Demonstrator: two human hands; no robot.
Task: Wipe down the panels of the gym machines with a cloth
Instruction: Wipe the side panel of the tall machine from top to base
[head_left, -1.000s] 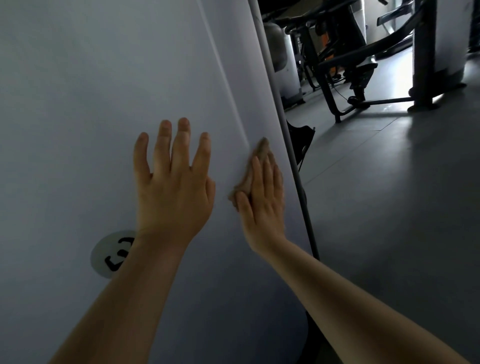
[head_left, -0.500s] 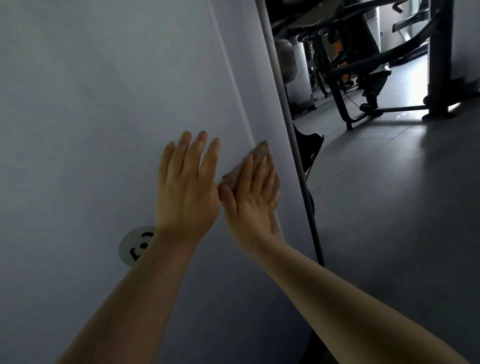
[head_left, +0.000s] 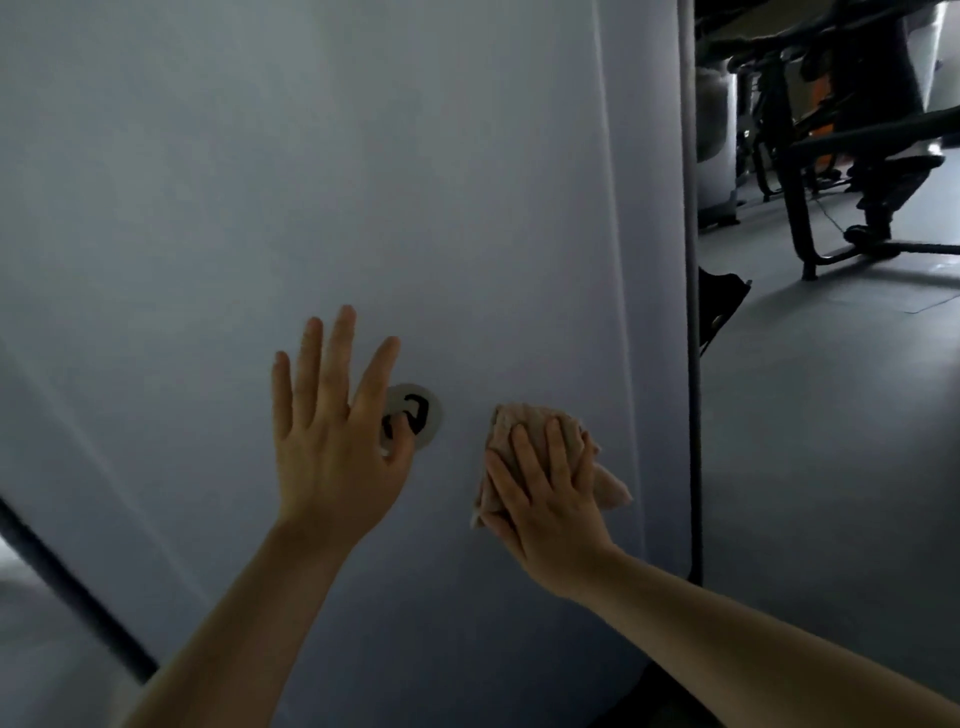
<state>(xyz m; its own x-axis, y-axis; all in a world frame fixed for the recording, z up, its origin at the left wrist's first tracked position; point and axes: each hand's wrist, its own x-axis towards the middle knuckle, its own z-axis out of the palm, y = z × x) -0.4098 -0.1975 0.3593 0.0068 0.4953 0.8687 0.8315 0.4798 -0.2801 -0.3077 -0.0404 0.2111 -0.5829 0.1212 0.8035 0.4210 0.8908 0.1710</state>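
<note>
A large pale grey machine panel (head_left: 311, 182) fills most of the head view. My right hand (head_left: 545, 493) presses a crumpled beige cloth (head_left: 530, 423) flat against the panel near its right edge, fingers straight over the cloth. My left hand (head_left: 332, 441) lies flat on the panel to the left, fingers spread, its thumb over a round grey logo sticker (head_left: 421, 415). About a hand's width separates the two hands.
A dark vertical post (head_left: 693, 312) borders the panel on the right. Beyond it, grey floor (head_left: 831, 441) stretches away, with black gym machine frames (head_left: 810, 171) and a white machine (head_left: 717, 130) at the back right. A dark bar (head_left: 67, 587) crosses the lower left.
My right hand has slid the cloth down the panel. The hands, nearly touching before, are now apart. The view has shifted, so the logo sticker now sits beside my left thumb.
</note>
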